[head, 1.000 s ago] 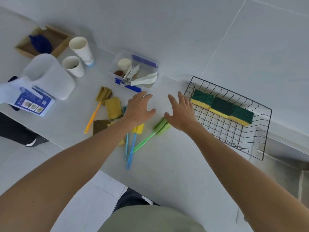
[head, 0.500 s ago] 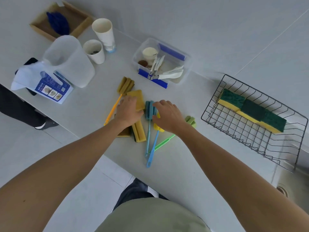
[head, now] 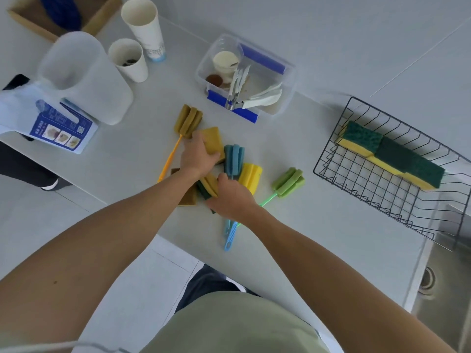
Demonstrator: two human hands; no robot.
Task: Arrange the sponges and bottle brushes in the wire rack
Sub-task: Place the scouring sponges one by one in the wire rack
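The black wire rack [head: 356, 189] stands at the right and holds three green-and-yellow sponges [head: 397, 155] in a row along its far side. On the counter's middle lie several bottle brushes: an orange-handled one [head: 188, 121], a blue one [head: 234, 155], a yellow one [head: 250, 175] and a green one [head: 288, 182]. My left hand [head: 197, 156] grips a flat yellow sponge [head: 212, 141]. My right hand [head: 230, 200] is closed on a green-and-yellow sponge [head: 209, 186], lifted at one end. A brown sponge [head: 189, 198] lies partly under my arms.
A clear plastic tub [head: 285, 82] with tongs and a cup sits behind the brushes. Two paper cups [head: 137, 47], a translucent jug [head: 84, 77], a blue leaflet [head: 61, 128] and a wooden tray [head: 96, 19] fill the left. A steel sink [head: 441, 284] lies at the right.
Both hands came down from hovering over the counter onto the pile. My left hand has closed on the yellow sponge and my right hand on the green-and-yellow sponge.
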